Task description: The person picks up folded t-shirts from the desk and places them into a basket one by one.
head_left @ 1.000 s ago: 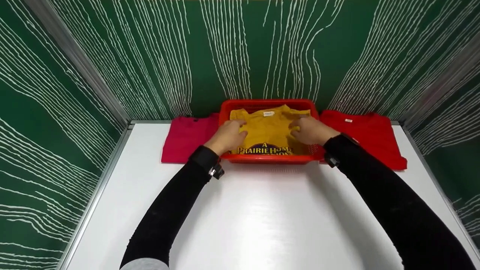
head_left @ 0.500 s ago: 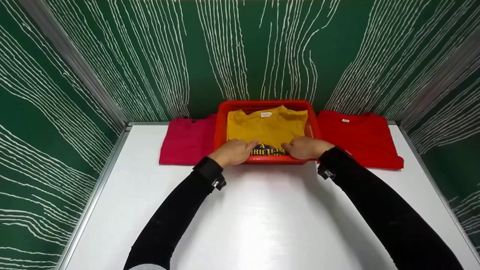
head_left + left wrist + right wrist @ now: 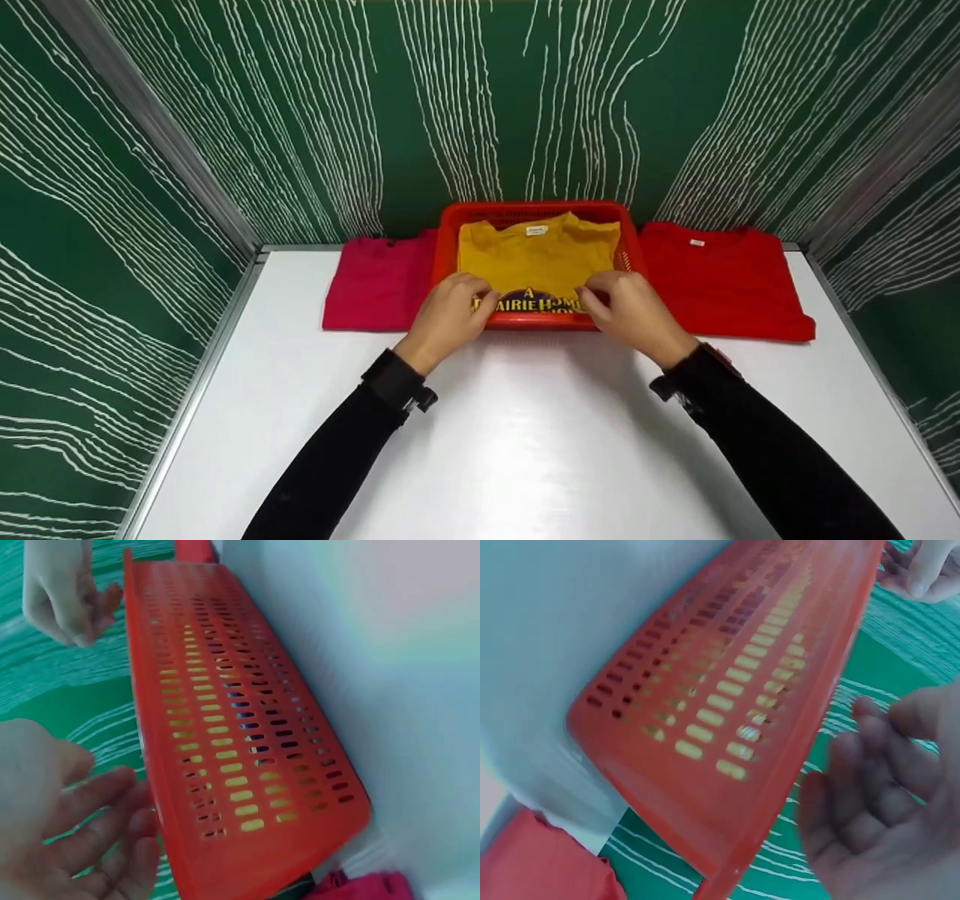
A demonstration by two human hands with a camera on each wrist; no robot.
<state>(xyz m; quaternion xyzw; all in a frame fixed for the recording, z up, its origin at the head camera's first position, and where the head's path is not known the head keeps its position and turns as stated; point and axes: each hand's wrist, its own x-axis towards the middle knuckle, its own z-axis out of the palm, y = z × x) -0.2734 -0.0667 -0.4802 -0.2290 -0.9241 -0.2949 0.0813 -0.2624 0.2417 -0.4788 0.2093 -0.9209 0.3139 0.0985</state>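
A yellow T-shirt with a dark printed patch and lettering lies folded in a red plastic basket. My left hand is over the basket's front left part, and my right hand over its front right part. In the left wrist view, the fingers curve loosely beside the rim with nothing held. The right wrist view likewise shows loosely bent fingers near the slotted basket wall, holding nothing.
Left of the basket lies a folded magenta shirt; on its right is a folded red shirt. All rest along the back of a white table. Green walls with white wavy lines enclose the back and sides.
Both hands first came from the shirt's sides to the basket's front edge, thumbs inward. Since then they have lifted and drawn back slightly toward the wearer. Shirt and basket look unmoved.
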